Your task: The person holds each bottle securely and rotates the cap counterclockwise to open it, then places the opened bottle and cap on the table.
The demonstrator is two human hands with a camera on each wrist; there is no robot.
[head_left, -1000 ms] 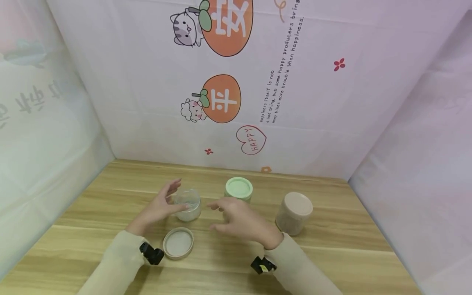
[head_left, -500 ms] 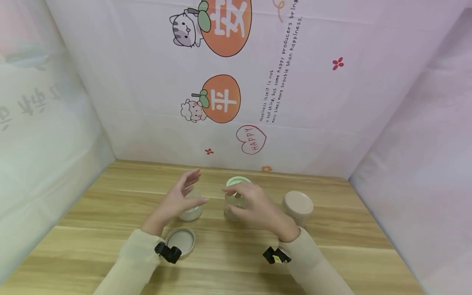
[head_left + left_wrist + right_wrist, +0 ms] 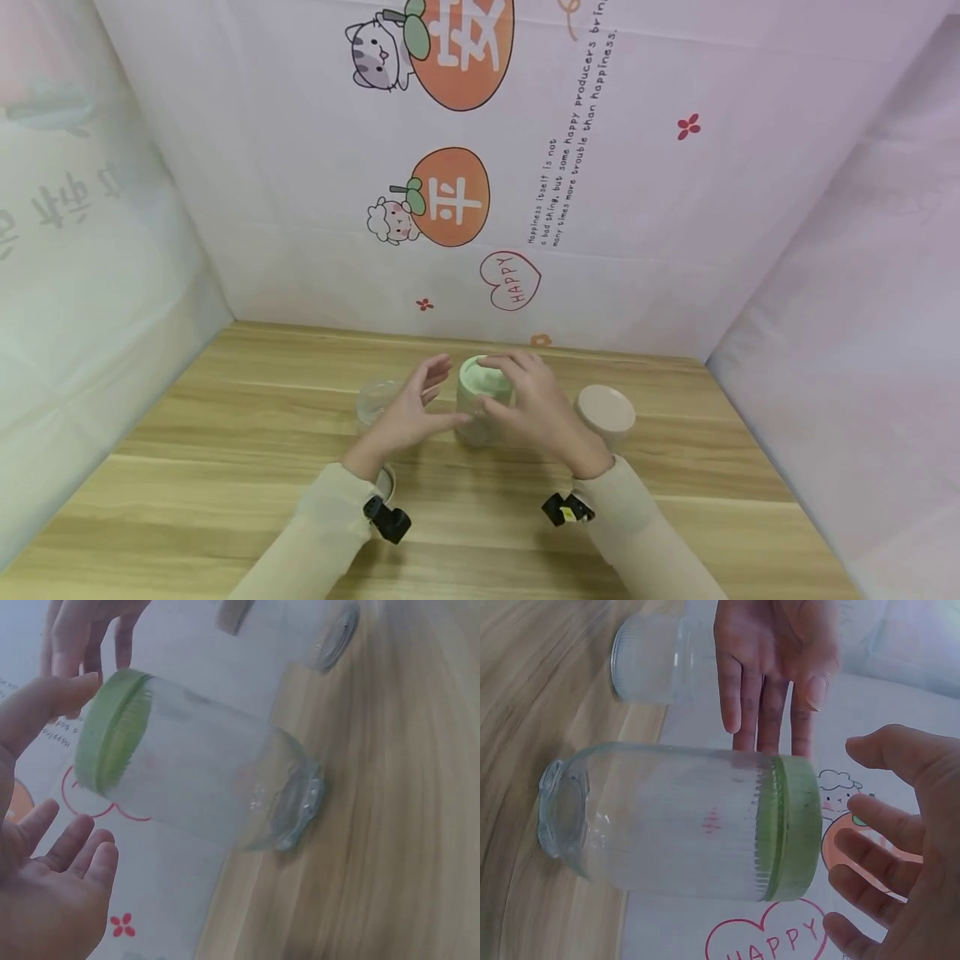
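Note:
A clear glass jar [image 3: 682, 817] with a green screw lid [image 3: 796, 829] stands upright on the table between both hands. To its left, my left hand [image 3: 405, 421] has its fingers spread, with the thumb in front of the jar in the head view. My right hand [image 3: 543, 412] hovers over the right side of the lid, fingers loosely bent and parted. In the right wrist view a gap shows between those fingers and the lid. Whether the left thumb touches the lid in the left wrist view [image 3: 75, 690] I cannot tell.
Behind my left hand is a lidless glass jar [image 3: 375, 396], partly hidden. A loose pale lid [image 3: 387, 482] lies near my left wrist, mostly covered by it. Right of my right hand stands a jar with a beige lid [image 3: 606, 408]. A printed cloth [image 3: 637, 275] backs the wooden table.
My left hand has left the lidless jar and moved right to the green-lidded one. My right hand has moved right and up to that same jar's lid.

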